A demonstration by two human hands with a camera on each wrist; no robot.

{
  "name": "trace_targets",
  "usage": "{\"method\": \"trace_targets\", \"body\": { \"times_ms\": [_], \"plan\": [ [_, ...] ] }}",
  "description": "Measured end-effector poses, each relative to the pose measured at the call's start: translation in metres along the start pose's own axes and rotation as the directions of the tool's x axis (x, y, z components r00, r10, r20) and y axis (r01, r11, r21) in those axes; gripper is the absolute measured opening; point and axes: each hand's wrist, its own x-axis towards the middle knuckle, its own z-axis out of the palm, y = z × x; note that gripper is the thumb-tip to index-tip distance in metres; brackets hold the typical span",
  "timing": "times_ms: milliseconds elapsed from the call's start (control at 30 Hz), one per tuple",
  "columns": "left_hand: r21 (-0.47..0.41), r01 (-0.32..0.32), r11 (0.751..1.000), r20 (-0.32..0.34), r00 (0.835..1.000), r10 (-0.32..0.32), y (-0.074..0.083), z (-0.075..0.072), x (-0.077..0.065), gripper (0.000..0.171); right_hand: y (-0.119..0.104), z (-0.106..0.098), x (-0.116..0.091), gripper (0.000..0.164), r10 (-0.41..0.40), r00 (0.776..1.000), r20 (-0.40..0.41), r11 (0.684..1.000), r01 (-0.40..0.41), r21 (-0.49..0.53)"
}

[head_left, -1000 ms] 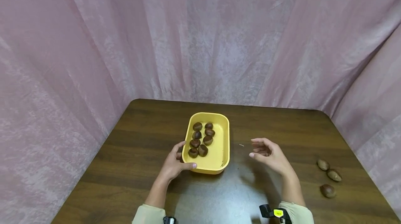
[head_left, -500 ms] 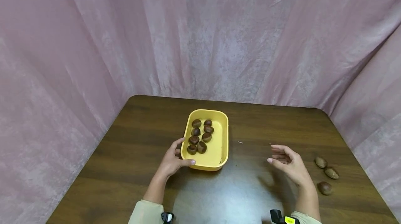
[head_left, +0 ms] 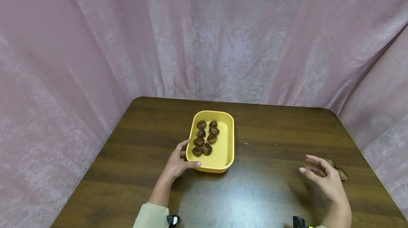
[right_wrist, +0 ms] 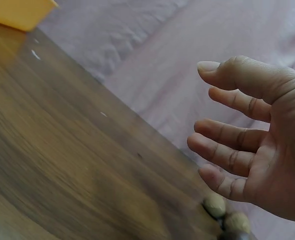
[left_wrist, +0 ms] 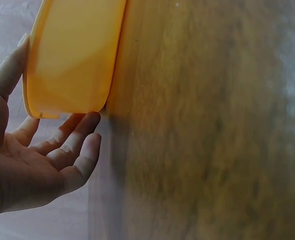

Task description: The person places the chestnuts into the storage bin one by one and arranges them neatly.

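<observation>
A yellow plastic container (head_left: 225, 146) with rounded corners stands on the table, with several brown chestnuts (head_left: 211, 138) in two rows along its left side. My left hand (head_left: 176, 165) holds it by the near left corner, the thumb at the front rim and the fingers along the left wall. The left wrist view shows that hand (left_wrist: 35, 160) against the container's outer wall (left_wrist: 77, 60). Over at the right, my right hand (head_left: 326, 180) is held with loosely bent fingers and nothing between them. Loose chestnuts (head_left: 343, 175) lie just beyond it, partly hidden; the right wrist view shows them (right_wrist: 215, 205) below the fingers.
The brown wooden table (head_left: 153, 125) ends at a pink curtain (head_left: 204, 36) behind. Tiny pale scraps (head_left: 246, 143) lie to the right of the container. Light glares on the near middle of the tabletop.
My right hand has moved right, from beside the container to the loose chestnuts, and now covers part of them. The left hand stays at the container's corner.
</observation>
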Motion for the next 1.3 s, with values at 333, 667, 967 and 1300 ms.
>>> {"method": "trace_targets", "body": {
  "times_ms": [333,667,967,1300],
  "plan": [
    [-0.007,-0.004,1.000,0.001,1.000,0.004,0.011,0.001,-0.007,0.091,0.009,-0.022,-0.012,0.055,0.144,0.988,-0.057,0.989,-0.143,0.027],
    [-0.013,-0.006,1.000,0.009,1.000,0.006,0.009,0.001,-0.008,0.091,0.023,-0.034,-0.021,0.054,0.243,0.961,-0.135,0.970,-0.239,0.049],
    [-0.015,-0.003,1.000,0.008,1.000,0.003,0.010,0.000,-0.008,0.091,0.029,-0.039,-0.027,0.060,0.344,0.881,-0.324,0.923,-0.255,0.287],
    [-0.018,-0.001,1.000,0.011,1.000,0.001,0.007,0.000,-0.006,0.091,0.046,-0.046,-0.024,0.092,0.503,0.821,-0.271,0.859,-0.510,0.051]
  ]
}}
